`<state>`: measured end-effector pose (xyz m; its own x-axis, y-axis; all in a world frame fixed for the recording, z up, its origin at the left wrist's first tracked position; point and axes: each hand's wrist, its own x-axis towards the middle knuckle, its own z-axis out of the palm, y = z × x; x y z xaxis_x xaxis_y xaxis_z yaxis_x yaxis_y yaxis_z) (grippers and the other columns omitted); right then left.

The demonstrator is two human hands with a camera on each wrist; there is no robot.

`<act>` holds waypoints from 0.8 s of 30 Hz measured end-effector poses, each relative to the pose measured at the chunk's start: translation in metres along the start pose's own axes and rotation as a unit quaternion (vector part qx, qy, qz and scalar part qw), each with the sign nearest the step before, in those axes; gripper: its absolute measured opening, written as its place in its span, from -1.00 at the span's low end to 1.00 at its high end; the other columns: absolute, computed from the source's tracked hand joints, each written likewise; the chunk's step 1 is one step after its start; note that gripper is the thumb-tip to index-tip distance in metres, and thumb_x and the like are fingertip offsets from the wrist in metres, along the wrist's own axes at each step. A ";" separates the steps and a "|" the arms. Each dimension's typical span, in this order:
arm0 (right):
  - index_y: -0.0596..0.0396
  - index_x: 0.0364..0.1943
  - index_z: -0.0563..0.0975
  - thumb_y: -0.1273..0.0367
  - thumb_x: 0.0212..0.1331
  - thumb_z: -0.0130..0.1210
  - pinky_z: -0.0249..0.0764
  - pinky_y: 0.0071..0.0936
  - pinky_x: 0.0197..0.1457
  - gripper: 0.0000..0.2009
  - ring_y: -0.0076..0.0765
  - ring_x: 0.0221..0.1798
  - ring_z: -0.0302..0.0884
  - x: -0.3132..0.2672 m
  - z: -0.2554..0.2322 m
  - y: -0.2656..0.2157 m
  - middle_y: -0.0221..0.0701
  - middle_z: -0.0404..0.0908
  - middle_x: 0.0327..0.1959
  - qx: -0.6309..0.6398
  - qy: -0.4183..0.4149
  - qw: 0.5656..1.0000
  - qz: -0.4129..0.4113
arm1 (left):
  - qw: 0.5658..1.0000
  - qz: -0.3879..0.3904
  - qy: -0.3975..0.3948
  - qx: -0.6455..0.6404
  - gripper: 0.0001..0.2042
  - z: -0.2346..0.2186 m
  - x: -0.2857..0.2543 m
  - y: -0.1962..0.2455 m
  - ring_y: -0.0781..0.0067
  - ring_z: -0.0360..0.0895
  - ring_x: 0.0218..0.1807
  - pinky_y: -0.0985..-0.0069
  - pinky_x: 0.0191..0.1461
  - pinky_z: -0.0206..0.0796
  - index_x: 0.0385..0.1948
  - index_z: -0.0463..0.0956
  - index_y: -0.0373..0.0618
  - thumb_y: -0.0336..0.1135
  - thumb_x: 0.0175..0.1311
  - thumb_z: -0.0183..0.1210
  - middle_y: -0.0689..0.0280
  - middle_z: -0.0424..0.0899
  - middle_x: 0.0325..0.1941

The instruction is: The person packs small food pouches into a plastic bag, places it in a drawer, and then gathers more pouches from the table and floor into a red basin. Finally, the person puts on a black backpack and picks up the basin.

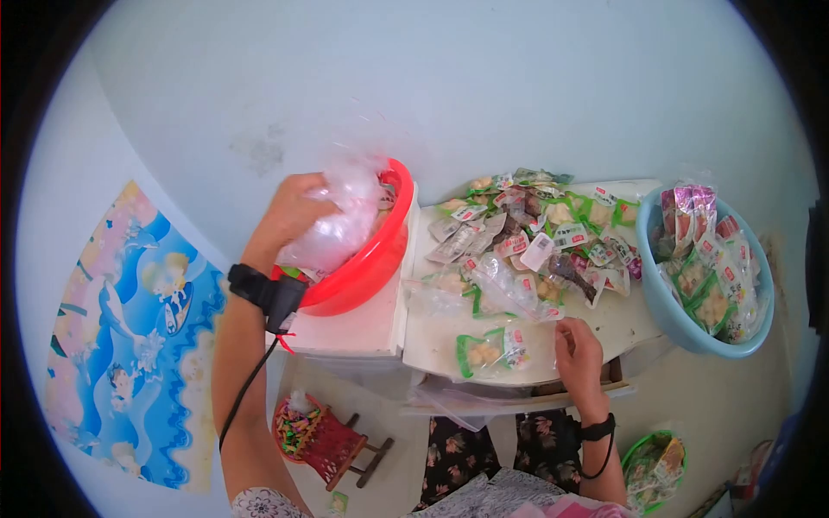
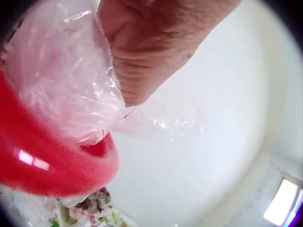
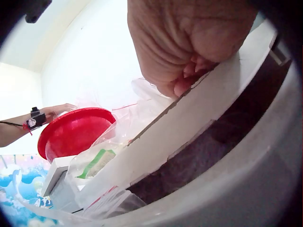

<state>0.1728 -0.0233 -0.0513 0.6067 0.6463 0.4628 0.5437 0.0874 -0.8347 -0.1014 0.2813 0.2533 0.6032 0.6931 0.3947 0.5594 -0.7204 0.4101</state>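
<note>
At the far left, my left hand grips crinkled clear plastic bags heaped in the red basin. In the left wrist view the plastic bulges above the basin's rim and hides the fingertips. My right hand rests at the front edge of the white table with its fingers curled inward. A clear bag reaches right to those fingertips; I cannot tell whether they pinch it. Beside this hand lies a green-edged clear pack of pale pieces.
Several small sealed snack packets are piled along the back of the table. To the right stands a light blue basin of packets. An open drawer juts out below. On the floor are a red woven seat and a green basket.
</note>
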 end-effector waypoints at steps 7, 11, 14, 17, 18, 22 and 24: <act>0.17 -0.01 0.57 0.51 0.41 0.16 0.49 -0.54 -0.33 -0.85 -0.51 -0.34 0.57 -0.004 0.004 -0.001 -0.39 0.64 -0.22 0.070 0.082 0.994 0.027 | 0.959 0.006 0.195 -0.206 -0.74 -0.064 -0.035 -0.037 0.43 0.66 -0.15 0.47 -0.02 0.51 -0.11 0.69 -0.28 -0.46 0.15 0.35 0.27 0.74 -0.20; 0.17 0.04 0.56 0.38 0.48 0.15 0.40 -0.68 -0.44 -0.81 -0.64 -0.33 0.53 -0.013 -0.014 -0.018 -0.46 0.65 -0.20 0.242 0.082 0.955 0.148 | 0.937 0.040 0.294 -0.182 -0.73 -0.039 -0.119 -0.037 0.31 0.66 -0.01 0.32 0.22 0.47 -0.03 0.65 -0.24 -0.39 0.26 0.30 0.17 0.71 -0.14; 0.17 0.04 0.57 0.41 0.47 0.14 0.43 -0.63 -0.42 -0.82 -0.64 -0.35 0.54 -0.039 -0.031 -0.022 -0.44 0.67 -0.21 0.264 0.075 0.954 0.122 | 0.880 -0.129 0.286 -0.357 -0.63 -0.006 -0.219 -0.067 0.20 0.59 0.20 0.20 0.42 0.38 0.19 0.47 -0.21 -0.31 0.41 0.14 0.10 0.62 0.13; 0.19 0.00 0.60 0.46 0.43 0.15 0.46 -0.60 -0.35 -0.85 -0.62 -0.38 0.56 -0.062 -0.052 -0.036 -0.40 0.67 -0.24 0.174 -0.021 0.978 0.110 | 0.988 -0.036 0.149 -0.005 -0.49 0.040 -0.300 -0.114 0.11 0.55 0.28 0.19 0.36 0.44 0.39 0.28 -0.28 -0.34 0.43 0.05 0.03 0.50 0.34; 0.20 -0.01 0.60 0.47 0.42 0.16 0.46 -0.62 -0.33 -0.84 -0.62 -0.39 0.56 -0.071 -0.058 -0.037 -0.38 0.66 -0.24 0.116 -0.068 0.987 0.086 | 0.989 0.012 0.088 0.117 -0.46 0.063 -0.320 -0.100 0.08 0.54 0.28 0.17 0.37 0.43 0.39 0.28 -0.30 -0.36 0.38 0.07 -0.01 0.48 0.36; 0.18 0.14 0.54 0.49 0.31 0.22 0.61 -0.28 -0.21 -0.67 -0.09 -0.29 0.67 -0.100 -0.052 -0.037 -0.20 0.64 -0.04 -0.009 -0.149 0.987 0.056 | 0.830 -0.320 0.208 -0.407 -0.40 0.112 -0.308 0.028 0.13 0.60 0.20 0.14 0.38 0.40 0.20 0.51 -0.30 -0.41 -0.02 0.26 0.05 0.64 0.18; 0.17 0.16 0.51 0.48 0.26 0.24 0.62 -0.11 -0.17 -0.62 0.09 -0.22 0.67 -0.104 -0.041 -0.036 -0.14 0.62 0.03 -0.056 -0.150 0.986 0.046 | 0.826 -0.328 0.199 -0.414 -0.33 0.124 -0.314 0.028 0.13 0.61 0.18 0.21 0.28 0.47 0.25 0.46 -0.31 -0.48 -0.09 0.24 0.04 0.63 0.17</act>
<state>0.1144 -0.1248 -0.0570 0.4667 0.8441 0.2640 0.5653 -0.0551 -0.8230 -0.2045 0.0399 0.0384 -0.0022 0.9993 0.0364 0.0115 -0.0364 0.9993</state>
